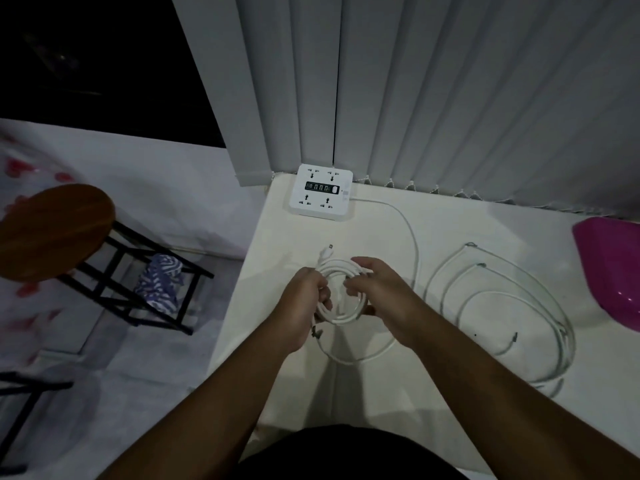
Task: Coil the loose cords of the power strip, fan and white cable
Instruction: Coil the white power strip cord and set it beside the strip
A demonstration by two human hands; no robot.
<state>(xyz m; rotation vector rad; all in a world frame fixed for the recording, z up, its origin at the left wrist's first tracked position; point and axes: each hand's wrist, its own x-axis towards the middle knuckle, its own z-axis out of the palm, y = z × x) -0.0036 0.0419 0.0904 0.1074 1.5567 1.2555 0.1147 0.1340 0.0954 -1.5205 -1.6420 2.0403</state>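
A white square power strip (322, 191) lies at the far edge of the white table (381, 393). Its white cord (410, 233) runs right, then down towards me, and ends in a small coil (341, 318) held above the table. My left hand (304, 306) grips the coil's left side, with the plug end (325, 252) sticking up past it. My right hand (377, 289) holds the coil's right side. One slack loop of cord (356, 360) rests on the table below my hands. A thinner white cable (502, 306) lies in loose loops to the right.
A magenta plastic object (613, 268) sits at the table's right edge. Grey vertical blinds (450, 98) hang behind the table. To the left, off the table, stands a round wooden stool (55, 230) with a black frame and a patterned cloth (161, 282) beneath it.
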